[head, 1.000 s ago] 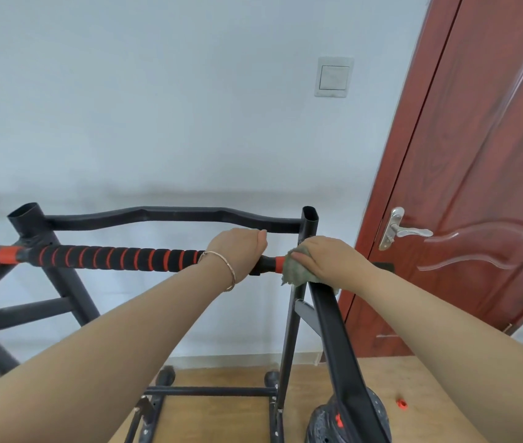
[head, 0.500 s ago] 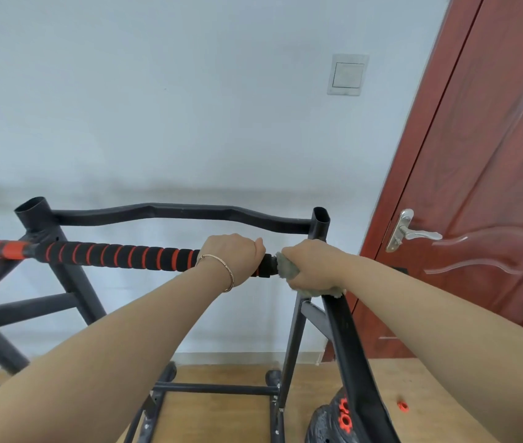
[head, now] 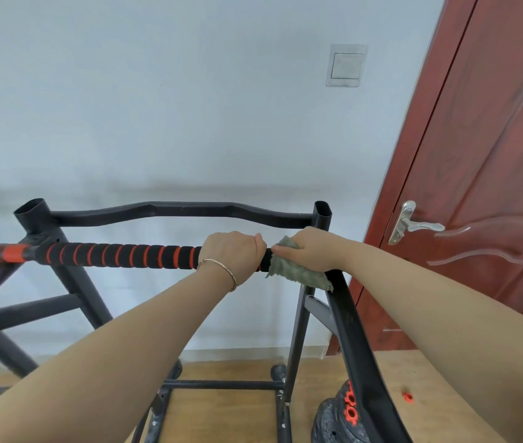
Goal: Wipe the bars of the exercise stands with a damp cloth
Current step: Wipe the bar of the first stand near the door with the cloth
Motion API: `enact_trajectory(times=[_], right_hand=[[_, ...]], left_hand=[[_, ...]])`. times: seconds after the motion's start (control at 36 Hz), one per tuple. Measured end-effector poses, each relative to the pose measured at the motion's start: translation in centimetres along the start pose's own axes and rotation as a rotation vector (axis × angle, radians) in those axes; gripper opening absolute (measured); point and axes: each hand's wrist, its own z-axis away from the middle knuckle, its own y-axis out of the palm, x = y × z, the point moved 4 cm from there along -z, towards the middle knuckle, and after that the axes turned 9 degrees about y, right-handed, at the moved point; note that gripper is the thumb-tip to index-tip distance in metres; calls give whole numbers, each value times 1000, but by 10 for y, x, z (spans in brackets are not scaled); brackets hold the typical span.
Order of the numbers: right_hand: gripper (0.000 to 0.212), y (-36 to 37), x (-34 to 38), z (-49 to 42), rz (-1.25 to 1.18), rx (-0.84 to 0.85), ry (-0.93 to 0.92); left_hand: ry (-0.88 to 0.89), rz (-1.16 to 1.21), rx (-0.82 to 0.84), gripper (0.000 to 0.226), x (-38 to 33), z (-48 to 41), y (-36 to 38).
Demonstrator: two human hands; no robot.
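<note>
Where the padded bar (head: 119, 255) meets the right end of the stand, a greyish-green cloth (head: 298, 271) is bunched around it, with a ragged corner hanging down over the slanted black bar (head: 356, 346) below. The right hand (head: 309, 251) has its fingers curled over the cloth, clamping it onto the bar. Just beside it, the left hand (head: 231, 254) is wrapped in a full fist around the padding, with a thin gold bracelet (head: 221, 266) on the wrist.

The bar itself is black foam with orange spiral stripes, running level off to the left, where it ends in a solid orange section. Behind it there's a wavy black crossbar (head: 173, 211) joining two open-topped tube posts (head: 322, 215); the paint looks matte.

Everything stands on a light wooden floor (head: 221, 417). Black weight plates (head: 333, 420) with orange bits sit by the right leg, and a small orange piece (head: 408, 397) lies near them. The wall (head: 158, 107) is plain pale blue-white with a switch plate (head: 346, 65), and a reddish-brown door (head: 493, 155) with a silver lever handle (head: 416, 225) is on the right.
</note>
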Motion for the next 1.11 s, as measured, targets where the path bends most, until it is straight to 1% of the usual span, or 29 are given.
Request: enact_trajectory(times=[0.08, 0.14, 0.17, 0.22, 0.25, 0.28, 0.31, 0.33, 0.39, 0.42, 0.44, 0.5, 0.56, 0.67, 0.78, 0.94, 1.0, 1.06, 1.11], right_hand=[[59, -2, 4, 3, 43, -130, -46], [57, -2, 1, 6, 40, -243, -51], [55, -2, -2, 7, 5, -304, -37], [46, -6, -9, 12, -139, -424, -1], [46, -9, -10, 16, -211, -476, 11], [47, -10, -10, 19, -252, -491, 22], [46, -10, -6, 22, -254, -456, 26], [44, -6, -1, 25, -206, -374, 25], [44, 8, 10, 30, 16, -185, 11], [45, 13, 13, 33, 136, -134, -1], [44, 14, 14, 33, 218, -119, -13], [45, 13, 14, 32, 271, -101, -15], [43, 12, 15, 28, 273, -54, 3], [33, 11, 19, 17, 168, 69, 45], [41, 7, 17, 11, -52, 229, 102], [51, 8, 13, 8, -160, 229, 139], [60, 7, 12, 9, -160, 166, 137], [70, 8, 10, 9, -146, 69, 126], [69, 7, 9, 11, -140, -48, 104]], left_hand=[[2, -26, -19, 31, -2, 3, 0], [15, -36, -21, 27, 0, 4, -1], [33, -34, -24, 29, 1, 4, -1], [61, -26, -35, 31, 10, 7, -4], [60, -34, -31, 31, 17, 8, -4], [53, -45, -25, 31, 24, 10, -2], [46, -51, -10, 30, 31, 12, 1], [44, -42, 9, 29, 36, 15, 5], [59, 24, 66, 26, 40, 19, 13], [73, 61, 100, 28, 39, 20, 15], [86, 92, 125, 30, 38, 21, 16], [91, 119, 130, 29, 36, 20, 15], [69, 124, 116, 27, 36, 20, 16], [39, 116, 102, 30, 35, 23, 17], [40, 95, 84, 34, 35, 23, 17], [44, 71, 47, 39, 32, 29, 15], [35, 64, 38, 38, 31, 30, 16], [32, 57, 26, 38, 30, 32, 16], [34, 52, 19, 33, 28, 34, 15]])
